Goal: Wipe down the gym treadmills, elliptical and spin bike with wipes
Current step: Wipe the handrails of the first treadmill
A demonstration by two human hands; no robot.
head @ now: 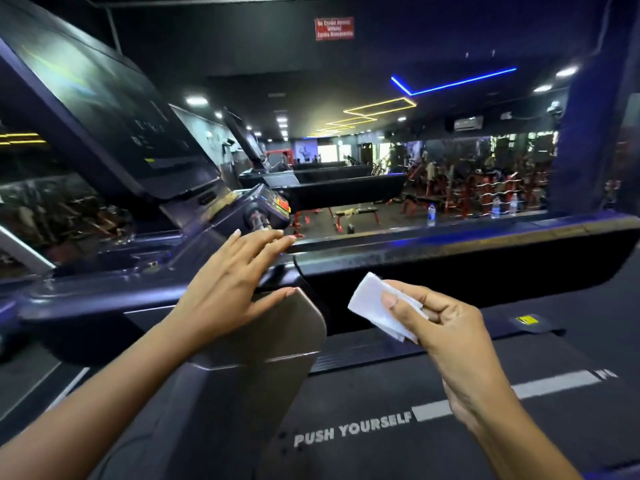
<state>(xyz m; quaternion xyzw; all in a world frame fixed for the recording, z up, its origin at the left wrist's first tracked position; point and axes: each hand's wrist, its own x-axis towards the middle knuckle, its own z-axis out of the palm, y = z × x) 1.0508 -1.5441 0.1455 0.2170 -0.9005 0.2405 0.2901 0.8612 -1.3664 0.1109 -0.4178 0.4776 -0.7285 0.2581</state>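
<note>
Belt (381,445): nearest, printed "PUSH YOURSELF"; part of the treadmill underfoot.
Right hand (446,327): thumb and fingers pinch 1 folded white wipe (374,303), held in the air above the belt's front end, just short of the handrail.
Left hand (228,282): fingers spread flat, resting where the grey side panel (277,334) meets the handrail (450,244).
Step in hand (judged): wiping the handrail. Flatten the wipe under the fingers and make 1 long pass away from the bracing hand.
Console (86,109): farther left, screen dark.
</note>
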